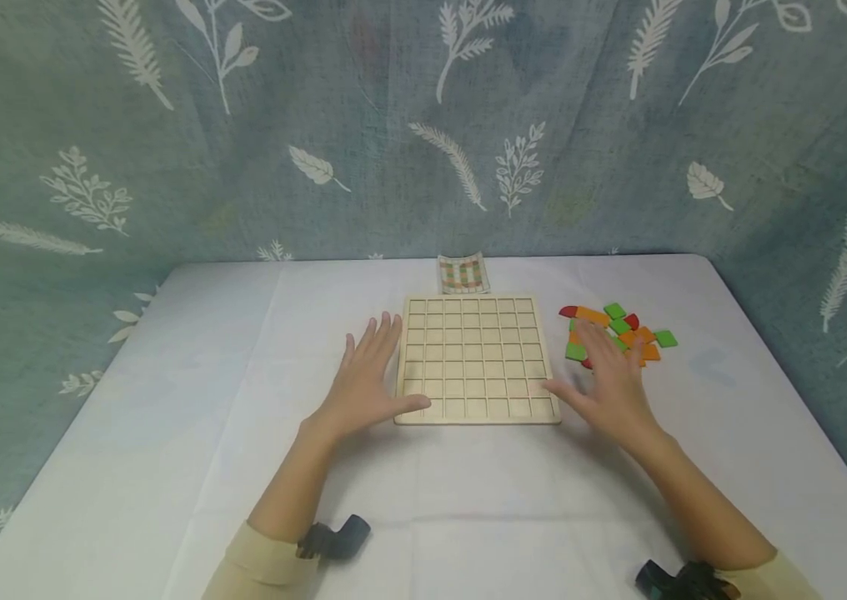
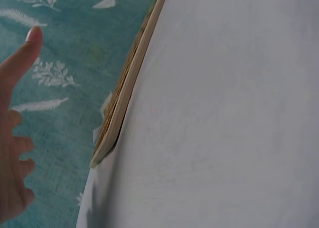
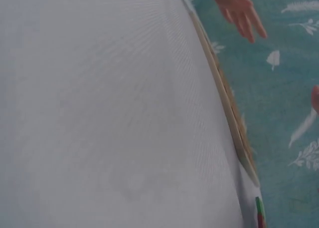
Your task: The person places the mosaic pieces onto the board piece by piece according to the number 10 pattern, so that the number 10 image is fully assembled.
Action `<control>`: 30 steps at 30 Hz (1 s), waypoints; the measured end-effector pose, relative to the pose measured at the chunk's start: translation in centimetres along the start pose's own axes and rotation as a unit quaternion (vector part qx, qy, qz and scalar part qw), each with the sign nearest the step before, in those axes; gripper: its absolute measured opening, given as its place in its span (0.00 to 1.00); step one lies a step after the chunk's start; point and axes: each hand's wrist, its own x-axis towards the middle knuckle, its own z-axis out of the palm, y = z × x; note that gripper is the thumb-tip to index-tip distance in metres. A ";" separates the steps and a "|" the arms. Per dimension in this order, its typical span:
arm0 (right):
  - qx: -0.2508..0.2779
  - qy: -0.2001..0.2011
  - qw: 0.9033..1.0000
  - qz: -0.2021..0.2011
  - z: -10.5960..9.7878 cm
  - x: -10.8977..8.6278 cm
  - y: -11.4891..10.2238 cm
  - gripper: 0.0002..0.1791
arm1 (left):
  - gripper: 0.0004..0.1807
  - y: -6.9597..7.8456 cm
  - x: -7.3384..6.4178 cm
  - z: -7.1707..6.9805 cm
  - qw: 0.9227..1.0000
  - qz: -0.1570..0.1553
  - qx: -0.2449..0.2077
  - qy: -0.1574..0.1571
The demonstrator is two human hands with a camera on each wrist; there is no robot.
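A square wooden grid board [image 1: 476, 348] lies flat on the white-covered table, its shallow cells bare. Beside its left edge my left hand [image 1: 367, 383] hovers, fingers spread and thumb reaching over the near left corner. My right hand [image 1: 611, 392] is at the board's right side, fingers apart and thumb pointing toward the right edge; it holds nothing. Behind that hand lies a loose pile of flat red, orange and green pieces [image 1: 621, 327], partly covered by its fingers. In the left wrist view the left hand [image 2: 15, 138] shows at the left, apart from the board.
A small card with a checked orange and green pattern [image 1: 463, 274] sits just past the board's far edge. Leaf-printed teal cloth [image 1: 363, 125] hangs behind the table. White cloth [image 1: 131, 467] covers the tabletop.
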 end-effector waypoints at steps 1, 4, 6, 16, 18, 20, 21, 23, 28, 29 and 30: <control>0.007 0.004 1.000 0.002 -0.1 -0.1 0.1 0.51 | 0.64 -0.2 0.1 0.0 1.000 0.003 -0.006 -0.003; 0.022 0.014 1.000 0.006 -0.3 -0.3 0.6 0.50 | 0.65 -0.6 0.2 -0.1 1.000 0.018 -0.019 -0.012; 0.025 0.027 0.999 0.002 -0.4 -0.5 0.9 0.50 | 0.65 -1.0 0.4 -0.2 0.999 0.032 -0.036 -0.016; 0.050 0.064 0.997 0.016 -1.2 -1.5 2.5 0.48 | 0.64 -3.0 0.7 -0.1 0.984 0.039 -0.160 -0.062; 0.062 0.066 0.996 0.021 -1.3 -1.7 2.9 0.47 | 0.64 -3.4 0.8 -0.1 0.983 0.031 -0.170 -0.064; 0.077 0.081 0.994 0.017 -0.8 -2.1 4.3 0.46 | 0.63 -3.7 0.9 0.0 0.981 0.023 -0.180 -0.063; 0.078 0.090 0.993 0.014 -0.5 -2.3 5.0 0.46 | 0.62 -3.9 0.9 0.0 0.981 0.019 -0.183 -0.062; 0.079 0.111 0.991 0.004 0.2 -2.7 6.7 0.46 | 0.61 -4.2 1.0 0.1 0.980 0.009 -0.190 -0.060; 0.084 0.127 0.988 0.011 -0.6 -3.2 6.9 0.46 | 0.59 -4.8 1.2 0.5 0.980 0.007 -0.193 -0.052; 0.087 0.124 0.988 0.016 -1.0 -3.2 6.5 0.45 | 0.59 -4.9 1.3 0.6 0.980 0.009 -0.193 -0.050; 0.090 0.122 0.988 0.023 -1.3 -3.3 6.2 0.44 | 0.58 -5.0 1.3 0.6 0.980 0.008 -0.194 -0.051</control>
